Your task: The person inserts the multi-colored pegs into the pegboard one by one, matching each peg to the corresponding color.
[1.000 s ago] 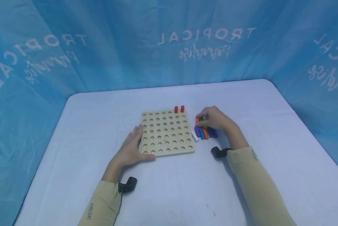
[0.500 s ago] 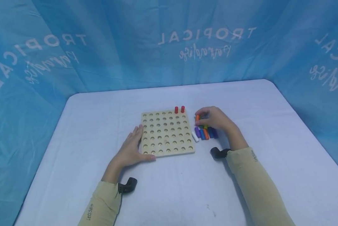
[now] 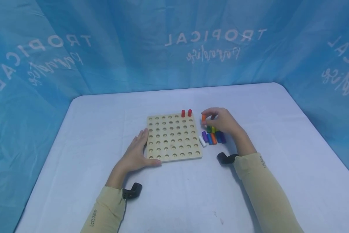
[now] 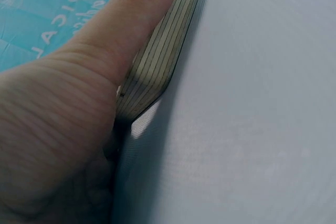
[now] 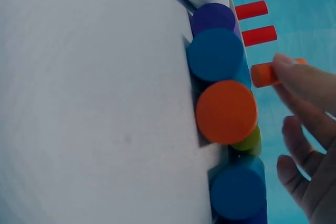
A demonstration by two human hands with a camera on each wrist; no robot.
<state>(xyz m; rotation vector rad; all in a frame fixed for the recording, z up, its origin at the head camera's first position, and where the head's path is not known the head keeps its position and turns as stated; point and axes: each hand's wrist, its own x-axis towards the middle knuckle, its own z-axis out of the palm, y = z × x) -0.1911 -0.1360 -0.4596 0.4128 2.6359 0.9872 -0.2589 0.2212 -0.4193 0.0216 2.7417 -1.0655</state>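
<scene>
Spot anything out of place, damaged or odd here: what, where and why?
The lettering on the blue curtain reads mirrored. Small dark marks spot the otherwise plain white tablecloth, nearer the camera than the pegboard.

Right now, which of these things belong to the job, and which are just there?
In use, it seems:
orange peg, pinched by right fingers
holed board, left fingers touching it
two red pegs, standing in the board
loose pegs, lying beside the board

Surroundings:
white table
blue backdrop
black wrist devices

Held orange peg [image 3: 203,118]: part hidden by right hand [image 3: 222,121] | board [image 3: 176,137]: left side partly hidden by left hand [image 3: 135,155] | both sleeves [image 3: 106,208]: cut off at the near edge
</scene>
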